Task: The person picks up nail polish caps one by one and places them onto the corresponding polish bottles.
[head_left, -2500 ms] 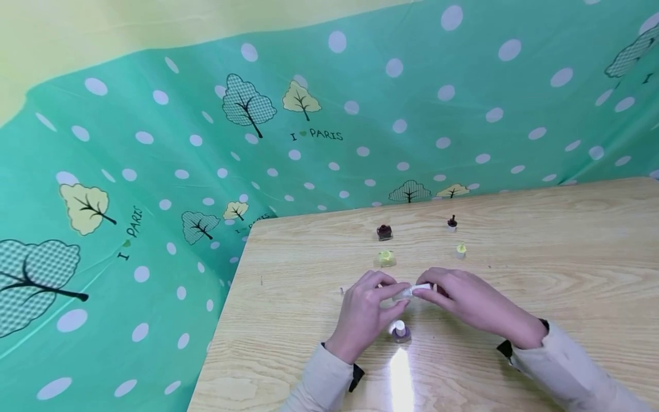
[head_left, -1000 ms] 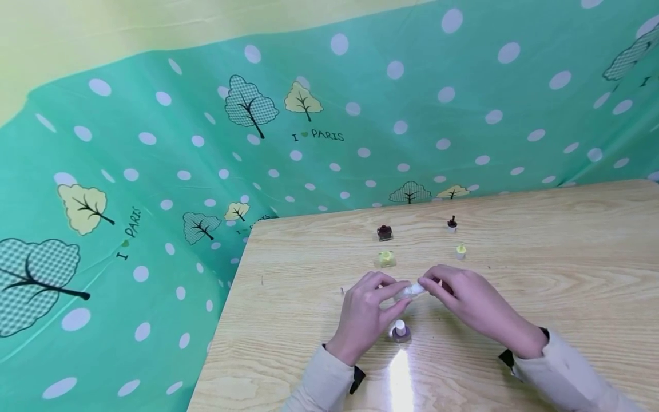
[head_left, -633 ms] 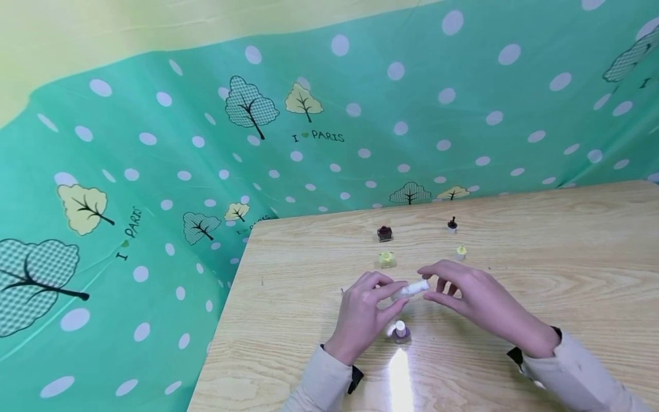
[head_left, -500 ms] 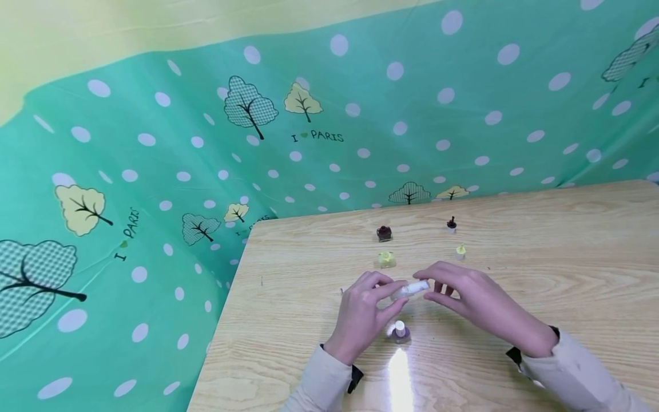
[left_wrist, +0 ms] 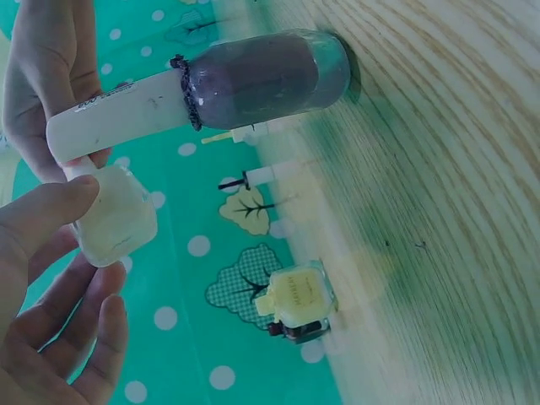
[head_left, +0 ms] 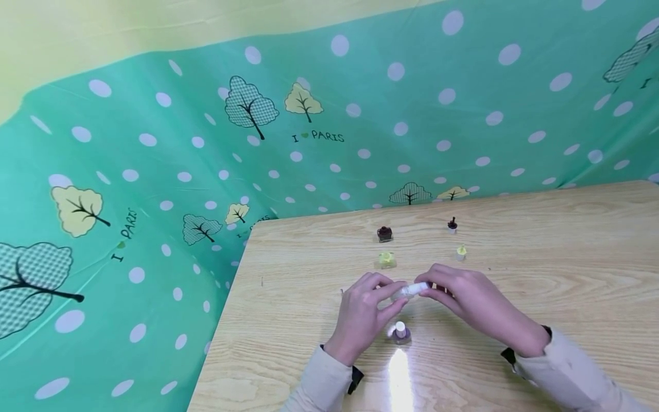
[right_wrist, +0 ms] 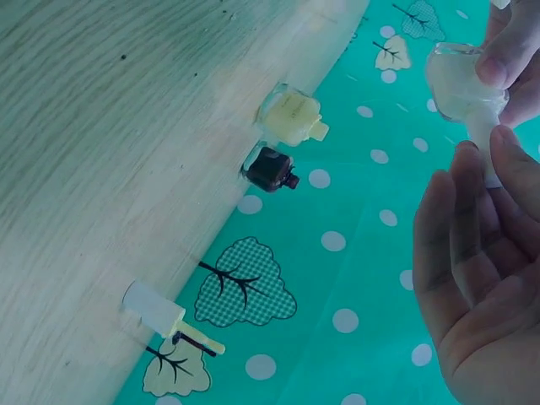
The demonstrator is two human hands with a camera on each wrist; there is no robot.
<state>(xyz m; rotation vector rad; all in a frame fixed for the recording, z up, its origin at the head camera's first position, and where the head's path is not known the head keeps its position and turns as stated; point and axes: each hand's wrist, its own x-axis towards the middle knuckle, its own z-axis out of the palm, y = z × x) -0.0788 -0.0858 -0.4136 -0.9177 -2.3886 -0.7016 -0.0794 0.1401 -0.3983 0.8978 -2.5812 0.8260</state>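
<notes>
My left hand [head_left: 360,312] pinches a small glass nail polish bottle [left_wrist: 118,218] of white polish between thumb and fingers, tilted sideways above the table. Thumb and fingers of my right hand [head_left: 473,297] pinch the bottle's white cap [head_left: 419,288], which is on its neck. In the right wrist view the bottle [right_wrist: 460,80] lies between both hands. Just below my hands in the head view, a purple nail polish bottle [head_left: 401,335] stands upright with its long white cap [left_wrist: 118,114] on.
Farther back stand an uncapped yellow bottle [head_left: 387,260] and an uncapped dark bottle [head_left: 384,234]. To their right, a yellow brush cap [head_left: 461,253] and a dark brush cap [head_left: 452,225] stand brush up. The wooden table [head_left: 566,246] meets a green dotted cloth [head_left: 360,114] behind.
My right fingers loosened and spread around the cap about half a second ago, and now pinch it again. My left hand has kept its hold on the white bottle.
</notes>
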